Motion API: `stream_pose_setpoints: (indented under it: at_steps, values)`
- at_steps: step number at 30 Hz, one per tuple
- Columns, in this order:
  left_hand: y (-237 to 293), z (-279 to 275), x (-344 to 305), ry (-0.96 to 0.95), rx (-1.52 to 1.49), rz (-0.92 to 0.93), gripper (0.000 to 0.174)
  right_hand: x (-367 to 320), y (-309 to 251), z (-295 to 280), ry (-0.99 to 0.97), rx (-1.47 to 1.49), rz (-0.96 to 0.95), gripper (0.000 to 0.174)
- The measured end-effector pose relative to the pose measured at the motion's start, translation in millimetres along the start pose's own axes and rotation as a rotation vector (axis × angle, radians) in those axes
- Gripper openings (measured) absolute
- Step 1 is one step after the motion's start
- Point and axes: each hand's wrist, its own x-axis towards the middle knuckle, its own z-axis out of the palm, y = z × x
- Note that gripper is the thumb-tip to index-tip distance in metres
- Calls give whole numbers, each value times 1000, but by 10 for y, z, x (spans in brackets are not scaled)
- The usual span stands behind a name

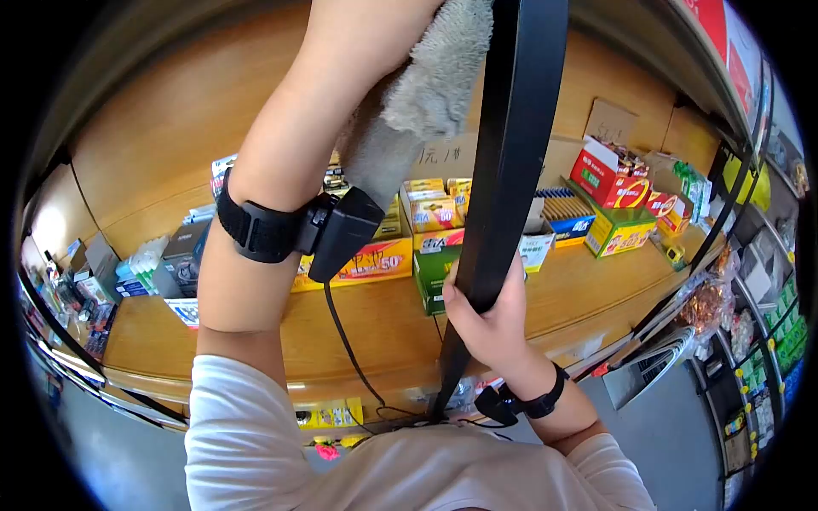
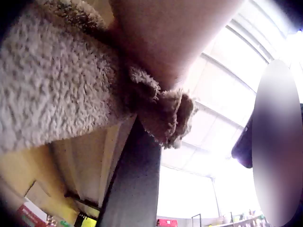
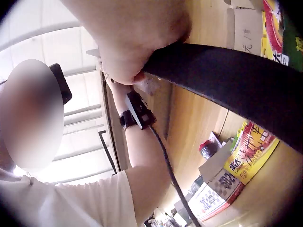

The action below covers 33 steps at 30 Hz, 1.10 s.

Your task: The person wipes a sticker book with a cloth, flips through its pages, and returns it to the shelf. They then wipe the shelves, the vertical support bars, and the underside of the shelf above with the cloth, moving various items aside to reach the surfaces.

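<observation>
A black metal post point(image 1: 511, 162) runs top to bottom through the head view, in front of the shelf. My right hand point(image 1: 490, 324) grips it low down, thumb on the near side. At the top edge my left hand point(image 1: 375, 25) is partly out of frame, raised high along the post. It holds a fuzzy grey cloth point(image 1: 439, 77), which hangs down beside the post. In the left wrist view, the cloth point(image 2: 61, 85) is bunched against the post point(image 2: 135, 175) under the left hand point(image 2: 170, 33); its fingers are hidden.
Behind the post, a wooden shelf point(image 1: 375, 319) bears open boxes of small goods, among them a yellow-orange box point(image 1: 366, 264), a green box point(image 1: 430, 277) and a red box point(image 1: 596, 170). A black cable point(image 1: 341, 341) hangs from the left wrist camera. More racks point(image 1: 767, 341) stand at right.
</observation>
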Motion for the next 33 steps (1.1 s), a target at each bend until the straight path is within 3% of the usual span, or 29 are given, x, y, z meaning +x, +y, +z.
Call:
stream_pose_setpoints:
  at_steps: [2,3,7,11,14,17,21,24,26,27,30,32,33]
  values:
    - [-111,32,-106,47,70,107,25,-4,26,-25,-38,52,-23,53]
    - [-100,44,-231,73,129,37,25,1,37,-34,-55,78,-40,54]
    - [-141,27,-763,67,229,63,28,-6,56,-12,-45,261,11,62]
    - [-128,-148,-1079,-126,514,141,36,-16,78,-53,-83,214,-15,72]
    - [-155,-289,-1002,-210,554,62,42,-7,33,-12,-84,323,7,69]
    - [-379,-393,-877,22,464,-39,47,-45,67,-51,-108,279,31,64]
    - [-890,-792,-516,310,523,-330,54,-62,40,-16,-49,141,76,55]
    - [-1303,-988,-121,436,514,-376,57,-52,120,-5,-19,-30,33,50]
    - [-1469,-1033,129,452,668,-180,56,-19,171,-40,-5,-189,-91,46]
    - [-1540,-989,228,457,723,-85,56,-15,113,-10,32,-169,-61,43]
    - [-1788,-928,407,404,769,-160,56,-10,72,-1,-17,-4,-14,44]
    - [-1946,-874,487,393,826,-286,54,3,106,-54,-41,-100,-73,45]
    - [-1997,-835,515,392,841,-265,53,2,127,-66,-55,-144,-101,45]
